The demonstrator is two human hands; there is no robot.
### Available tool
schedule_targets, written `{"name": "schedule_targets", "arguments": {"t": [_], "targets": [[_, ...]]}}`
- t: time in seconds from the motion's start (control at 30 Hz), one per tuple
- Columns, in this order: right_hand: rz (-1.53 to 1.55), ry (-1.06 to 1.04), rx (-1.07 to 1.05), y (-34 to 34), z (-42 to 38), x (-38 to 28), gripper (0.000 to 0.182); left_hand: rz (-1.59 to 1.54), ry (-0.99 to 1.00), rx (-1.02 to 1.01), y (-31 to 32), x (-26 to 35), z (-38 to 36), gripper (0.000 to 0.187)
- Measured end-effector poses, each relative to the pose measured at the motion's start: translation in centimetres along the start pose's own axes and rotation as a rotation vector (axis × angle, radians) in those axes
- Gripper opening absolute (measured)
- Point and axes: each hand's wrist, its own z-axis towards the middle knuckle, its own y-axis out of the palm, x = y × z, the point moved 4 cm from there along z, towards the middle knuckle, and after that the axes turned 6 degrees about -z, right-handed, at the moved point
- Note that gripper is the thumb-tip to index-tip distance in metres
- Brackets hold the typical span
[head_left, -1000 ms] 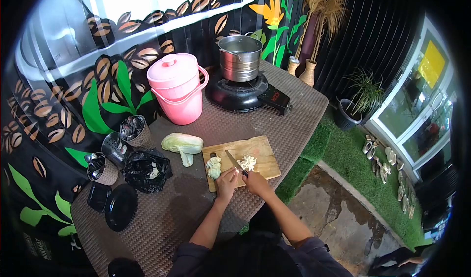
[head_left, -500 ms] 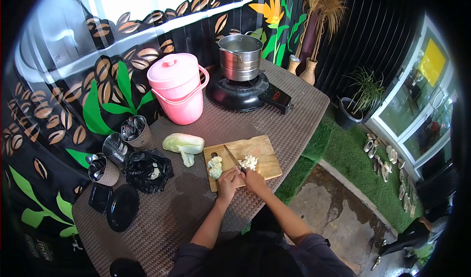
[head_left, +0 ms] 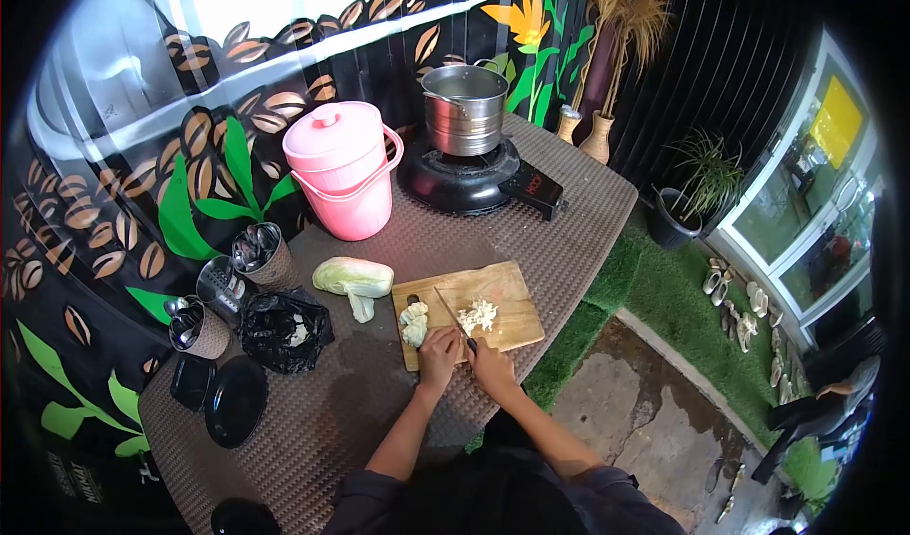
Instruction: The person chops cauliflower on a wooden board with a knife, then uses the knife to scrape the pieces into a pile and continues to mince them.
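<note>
Right hand [head_left: 492, 368] closed round the knife [head_left: 453, 315], left hand [head_left: 439, 353] with fingers bunched beside the blade, whatever they pinch hidden, board [head_left: 517, 298] under both, chopped bits [head_left: 478, 316] just beyond the right, pale pieces [head_left: 413, 324] beyond the left, cabbage [head_left: 353, 277] farther off.

- Cutting board [head_left: 512, 300]: light wood, a dark hole near its far-left corner, flat on the brown table [head_left: 365, 383] close to its near-right edge.
- Knife [head_left: 448, 306]: narrow blade, dark handle, slanting over the board's middle, tip towards the far edge.
- Chopped pieces [head_left: 479, 316]: whitish, loosely heaped just right of the blade.
- Pale chunks [head_left: 414, 323]: yellowish, ruffled, along the board's left edge.
- Cabbage [head_left: 351, 277]: pale green, lying on its side beyond that edge.
</note>
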Motion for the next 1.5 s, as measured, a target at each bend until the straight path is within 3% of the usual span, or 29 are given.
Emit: {"name": "schedule_targets", "arguments": {"t": [0.47, 0.87, 1.27, 1.5], "targets": [[0.043, -0.101, -0.176, -3.5, 1.6, 0.3, 0.039, -0.024, 0.03, 0.058, -0.2, 0.0, -0.1, 0.009], [-0.009, -0.007, -0.004, -0.1, 0.2, -0.4, 0.036, -0.028, -0.01, 0.033, -0.1, -0.5, -0.3, 0.01], [0.106, -0.098, -0.144, -2.9, 1.8, 0.1, 0.042, -0.055, -0.001, 0.066, -0.7, 0.6, 0.1, 0.009], [0.061, 0.007, -0.075, -0.9, -0.2, -0.5, 0.042, -0.051, -0.006, 0.054, -0.6, 0.2, -0.1, 0.009]]}}
